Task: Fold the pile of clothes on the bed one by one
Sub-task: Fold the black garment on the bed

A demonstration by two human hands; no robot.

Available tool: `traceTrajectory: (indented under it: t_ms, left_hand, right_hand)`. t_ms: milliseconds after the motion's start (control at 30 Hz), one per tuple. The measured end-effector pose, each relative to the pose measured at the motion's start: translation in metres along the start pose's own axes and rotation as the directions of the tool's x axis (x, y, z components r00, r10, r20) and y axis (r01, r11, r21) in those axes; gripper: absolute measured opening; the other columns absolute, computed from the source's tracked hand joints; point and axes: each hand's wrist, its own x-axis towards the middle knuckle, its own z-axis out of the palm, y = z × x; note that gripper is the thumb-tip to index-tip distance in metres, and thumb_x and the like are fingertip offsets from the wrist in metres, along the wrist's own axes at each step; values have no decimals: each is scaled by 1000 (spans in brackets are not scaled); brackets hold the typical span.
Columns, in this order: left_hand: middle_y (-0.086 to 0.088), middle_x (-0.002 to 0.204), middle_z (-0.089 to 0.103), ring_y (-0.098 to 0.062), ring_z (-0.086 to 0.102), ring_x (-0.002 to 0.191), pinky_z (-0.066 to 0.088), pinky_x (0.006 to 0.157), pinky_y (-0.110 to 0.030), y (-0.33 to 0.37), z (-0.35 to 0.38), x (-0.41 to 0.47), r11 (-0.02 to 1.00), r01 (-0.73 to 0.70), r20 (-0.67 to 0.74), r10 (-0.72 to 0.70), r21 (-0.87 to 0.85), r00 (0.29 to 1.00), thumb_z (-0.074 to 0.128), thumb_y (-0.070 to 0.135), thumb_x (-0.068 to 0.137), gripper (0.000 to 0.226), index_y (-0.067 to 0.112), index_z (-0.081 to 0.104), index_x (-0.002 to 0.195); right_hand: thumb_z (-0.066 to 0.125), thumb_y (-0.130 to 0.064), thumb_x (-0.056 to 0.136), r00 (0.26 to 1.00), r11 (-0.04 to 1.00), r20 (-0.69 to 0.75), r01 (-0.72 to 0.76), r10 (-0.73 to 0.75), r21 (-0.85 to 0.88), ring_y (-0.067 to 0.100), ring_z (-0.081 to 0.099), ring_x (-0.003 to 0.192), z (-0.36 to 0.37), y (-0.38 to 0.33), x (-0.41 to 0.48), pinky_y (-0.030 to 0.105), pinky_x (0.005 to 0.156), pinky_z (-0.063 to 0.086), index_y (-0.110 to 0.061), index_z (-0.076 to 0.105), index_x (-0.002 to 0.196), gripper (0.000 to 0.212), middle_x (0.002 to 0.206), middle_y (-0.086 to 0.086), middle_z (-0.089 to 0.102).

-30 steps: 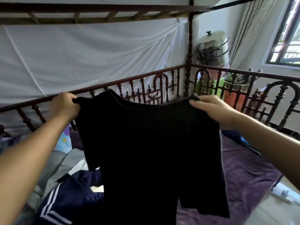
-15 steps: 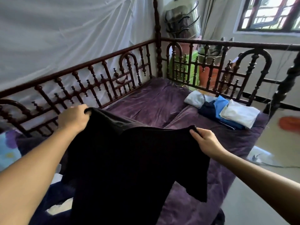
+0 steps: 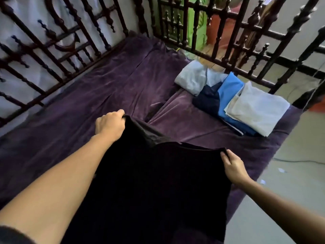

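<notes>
My left hand has its fingers curled over one top corner of a black, soft-knit garment, knuckles up, with the cloth bunched under the fingertips. My right hand pinches the other top corner, thumb lying along the edge and fingers tucked beneath. The two hands are well apart, the left farther out over the bed and the right nearer the bed's open side, so the top edge runs slanting between them. From that edge the black garment spreads down toward me between both forearms and fills the lower middle of the view. It covers part of the deep purple velvety bedcover; I cannot tell whether its lower part rests on the cover or hangs clear of it.

Beyond the hands the purple cover lies in long creases, with a fold line running up its middle. At the far right corner of the bed sits a row of folded clothes: a pale grey piece, a dark navy piece overlapping it, a bright blue piece, and a cream-white square lying on top of the blue. A dark turned-wood railing fences the far side and the end of the bed. To the right of the bed is pale floor.
</notes>
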Motion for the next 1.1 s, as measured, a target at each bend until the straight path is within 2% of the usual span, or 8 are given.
traceTrajectory:
  t_ms: [167,333,500,667,800,867,967,1100]
  left_hand:
    - [-15,110,63,-37,56,100,37,74,-39,86,65,71,960,117,98,-95,-254,991,41,29,99,24,15,59,105]
    - [-12,112,59,-34,54,102,45,82,-41,85,94,65,914,196,200,-131,-354,971,46,32,97,21,18,59,105]
    - [-9,106,64,-31,59,98,46,77,-35,12,126,-28,867,437,440,-304,-240,845,54,24,94,11,17,61,98]
    - [-7,113,64,-29,60,103,45,77,-32,-53,159,-123,757,653,600,-523,0,606,56,25,93,16,18,62,106]
    - [-10,127,55,-30,54,113,47,87,-38,-95,196,-160,669,740,634,-603,71,484,54,25,94,32,18,55,126]
    - [-12,135,46,-32,47,120,44,94,-43,-113,219,-167,635,771,612,-630,51,478,54,27,94,44,19,45,136]
    - [-12,140,39,-33,40,126,41,97,-47,-130,248,-171,630,773,575,-659,71,484,62,35,89,63,23,33,143]
    - [-11,106,64,-30,51,107,37,88,-41,-144,262,-165,652,754,441,-703,84,558,61,28,90,9,25,61,99]
  right_hand:
    - [46,-24,100,982,979,-69,-181,175,-90,29,51,73,-27,46,104,37,67,34,-14,42,68,34,69,6,54]
    - [47,-33,97,938,830,5,-305,347,-467,35,57,108,-40,63,150,38,80,39,-15,54,114,26,117,16,62]
    - [53,-34,93,940,747,279,41,196,-663,34,58,108,15,11,164,36,75,41,-16,52,123,35,119,14,60]
    - [55,-30,92,815,702,572,459,-88,-545,31,58,107,121,-55,165,35,83,47,-20,64,115,26,115,8,62]
    - [59,-24,89,748,653,586,616,-310,-441,35,55,112,211,-97,186,39,92,46,-12,63,118,31,117,15,61]
    - [64,-28,87,760,656,562,610,-326,-445,34,50,120,250,-110,204,41,97,42,-12,56,128,44,128,14,56]
    - [76,-37,78,793,622,602,519,-95,-586,35,48,125,287,-109,223,44,98,43,-14,40,140,75,136,14,49]
    - [71,-33,84,806,516,576,554,-136,-653,42,57,109,290,-106,230,45,91,48,-15,63,120,41,116,23,62]
